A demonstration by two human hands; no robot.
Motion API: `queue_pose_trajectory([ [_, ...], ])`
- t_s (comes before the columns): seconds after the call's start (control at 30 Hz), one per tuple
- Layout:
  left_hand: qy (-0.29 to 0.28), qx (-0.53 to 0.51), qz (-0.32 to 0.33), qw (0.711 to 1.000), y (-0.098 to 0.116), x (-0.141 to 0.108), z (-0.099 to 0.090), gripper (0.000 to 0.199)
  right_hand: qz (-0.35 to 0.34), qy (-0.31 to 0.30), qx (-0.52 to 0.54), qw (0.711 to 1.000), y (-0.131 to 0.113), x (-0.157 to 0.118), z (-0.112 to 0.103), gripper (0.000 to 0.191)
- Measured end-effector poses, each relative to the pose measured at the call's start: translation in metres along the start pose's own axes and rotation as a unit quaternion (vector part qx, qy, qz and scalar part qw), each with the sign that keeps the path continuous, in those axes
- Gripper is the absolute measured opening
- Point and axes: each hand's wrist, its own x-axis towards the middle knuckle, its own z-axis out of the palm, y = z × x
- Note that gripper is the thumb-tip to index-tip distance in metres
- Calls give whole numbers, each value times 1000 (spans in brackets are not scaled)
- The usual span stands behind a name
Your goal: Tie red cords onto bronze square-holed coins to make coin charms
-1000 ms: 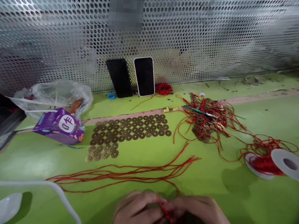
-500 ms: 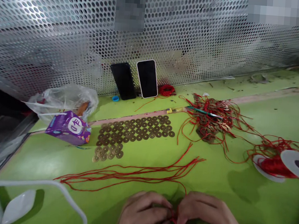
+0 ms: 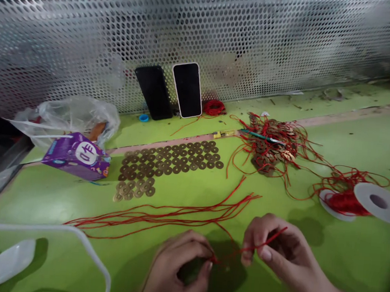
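1. Red cord [image 3: 230,254] stretches taut between both hands, low over the green surface [image 3: 324,259].
2. Left hand [image 3: 178,270] pinches one end between thumb and fingertips; right hand [image 3: 274,249] pinches the other end.
3. Loose red strands [image 3: 162,217] lie just beyond.
4. Brass coins [image 3: 166,162] sit in rows farther back.
5. A thread spool [image 3: 362,202] lies at right.

You are at a small handcraft workstation, a piecework bench [image 3: 324,264] topped in bright green with a perforated metal screen [image 3: 257,38] behind it. Rows of holed brass coins [image 3: 166,162] at centre, cut red cords [image 3: 162,215] below them, and a thread spool [image 3: 355,203] at right show bulk assembly.
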Motion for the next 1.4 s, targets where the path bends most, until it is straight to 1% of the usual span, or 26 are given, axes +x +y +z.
queue_pose_trajectory([
  [0.17,-30,0,7,1000,2,-1,-2,13,27,7,0,1000,0,0,1,11],
  [0.3,-18,-9,8,1000,3,-2,-2,10,60,14,-27,998,-2,1,3,14],
  [0.37,-5,-21,3,1000,3,-1,-2,10,78,-2,-61,995,-2,1,5,13],
  [0.43,10,-39,-3,999,3,0,-2,12,91,-23,-121,988,-1,2,7,9],
  [0.5,23,-61,-9,998,3,1,-2,14,89,-42,-187,977,1,3,9,19],
  [0.57,34,-77,-15,996,3,2,-3,14,76,-60,-231,968,3,2,11,25],
  [0.67,43,-87,-25,995,3,2,-5,13,48,-74,-262,961,8,-2,12,27],
  [0.7,45,-86,-30,995,3,2,-5,13,35,-73,-275,958,9,-3,12,32],
  [0.77,50,-83,-37,995,3,2,-6,13,-17,-55,-314,948,11,-6,11,50],
  [0.83,54,-81,-41,994,4,3,-7,12,-99,-29,-377,920,12,-7,9,62],
  [0.87,55,-83,-43,994,4,4,-7,13,-136,-24,-414,900,12,-7,8,61],
  [0.9,55,-85,-45,994,5,4,-7,13,-165,-28,-448,878,12,-6,6,56],
  [0.97,53,-93,-46,993,5,5,-8,13,-184,-55,-499,845,12,-5,4,39],
  [1.0,49,-95,-45,993,6,6,-8,12,-182,-68,-508,839,12,-4,4,30],
  [1.07,43,-99,-42,993,7,6,-9,12,-180,-82,-503,842,13,-2,4,16],
  [1.13,38,-101,-41,993,7,6,-9,12,-180,-82,-489,849,13,-2,5,7],
  [1.23,48,-101,-43,993,6,5,-8,13,-188,-72,-488,849,13,-1,7,8],
  [1.4,100,-89,-56,989,4,7,-8,15,-209,-74,-502,836,12,-1,9,12],
])
